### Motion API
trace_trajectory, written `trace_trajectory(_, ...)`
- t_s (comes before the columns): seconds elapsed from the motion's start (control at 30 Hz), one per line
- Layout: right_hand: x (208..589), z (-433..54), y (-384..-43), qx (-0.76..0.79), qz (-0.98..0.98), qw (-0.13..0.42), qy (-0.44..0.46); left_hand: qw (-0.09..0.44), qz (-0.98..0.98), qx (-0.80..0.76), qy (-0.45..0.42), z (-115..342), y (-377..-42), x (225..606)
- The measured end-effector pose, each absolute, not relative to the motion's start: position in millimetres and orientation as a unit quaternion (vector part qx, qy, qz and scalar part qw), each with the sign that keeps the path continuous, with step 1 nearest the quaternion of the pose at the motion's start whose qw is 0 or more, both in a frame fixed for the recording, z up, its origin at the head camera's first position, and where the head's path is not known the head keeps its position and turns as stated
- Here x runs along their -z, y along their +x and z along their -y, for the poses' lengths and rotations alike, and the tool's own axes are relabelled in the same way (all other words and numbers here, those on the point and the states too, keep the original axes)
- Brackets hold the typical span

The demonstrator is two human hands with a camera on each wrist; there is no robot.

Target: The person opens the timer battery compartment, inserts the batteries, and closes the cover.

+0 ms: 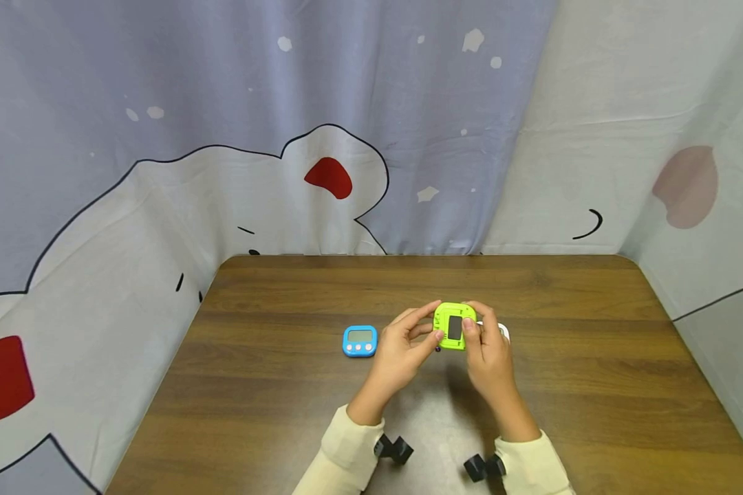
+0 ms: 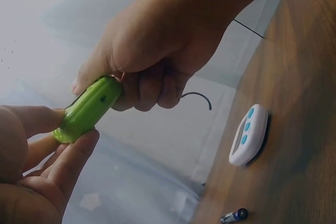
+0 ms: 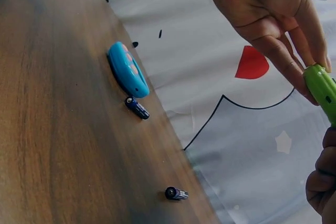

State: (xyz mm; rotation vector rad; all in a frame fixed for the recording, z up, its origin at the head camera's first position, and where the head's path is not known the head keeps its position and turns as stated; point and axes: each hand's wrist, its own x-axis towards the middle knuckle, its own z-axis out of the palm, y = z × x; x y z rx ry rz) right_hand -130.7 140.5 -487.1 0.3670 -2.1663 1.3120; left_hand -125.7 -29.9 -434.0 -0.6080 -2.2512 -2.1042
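Observation:
Both hands hold up a lime-green digital timer (image 1: 455, 326) above the table, its back with a dark rectangular patch turned toward the head view. My left hand (image 1: 399, 346) pinches the left edge between thumb and fingers. On the other side, my right hand (image 1: 490, 354) grips the timer, its thumb on the back close to the dark patch and the other fingers curled. Edge-on, the green case (image 2: 86, 109) shows between both hands in the left wrist view. In the right wrist view the case (image 3: 320, 85) is partly cut off by the frame's edge.
On the wooden table (image 1: 272, 399), a blue timer (image 1: 360, 342) lies left of the hands. A white timer (image 2: 249, 136) with blue buttons is partly hidden behind my right hand in the head view. Two small dark batteries, one (image 3: 137, 108) beside the blue timer and another (image 3: 177, 193) apart, lie there.

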Motion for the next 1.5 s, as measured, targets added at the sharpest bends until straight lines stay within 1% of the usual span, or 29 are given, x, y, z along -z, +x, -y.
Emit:
trace_trajectory(0.43, 484.4, -138.0, -128.3, -0.482, 0.825, 0.267, 0.129, 0.015, 0.720, 0.667, -0.192, 30.2, -123.5, 429.4)
trace_trajectory(0.73, 488.1, -139.9, -129.5, -0.456, 0.835, 0.286, 0.113, 0.029, 0.725, 0.657, -0.206, 27.2, -132.2, 451.5)
trace_trajectory(0.87, 487.3, -138.3, -128.3, -0.521, 0.802, 0.268, 0.115, 0.026, 0.715, 0.671, -0.195, 27.4, -135.7, 452.6)
trace_trajectory(1.0, 472.5, -131.6, -121.7, -0.597, 0.757, 0.238, 0.122, 0.013, 0.712, 0.682, -0.167, 31.3, -133.9, 442.7)
trace_trajectory(1.13, 458.2, -127.5, -117.9, -0.624, 0.734, 0.240, 0.123, 0.001, 0.707, 0.690, -0.154, 33.7, -129.4, 428.6)
trace_trajectory(1.37, 457.1, -126.3, -119.6, -0.665, 0.709, 0.224, 0.070, 0.009, 0.703, 0.694, -0.153, 36.2, -130.6, 427.1)
trace_trajectory(1.5, 459.8, -127.6, -121.6, -0.667, 0.712, 0.209, 0.066, 0.012, 0.699, 0.700, -0.145, 37.6, -131.5, 428.6)
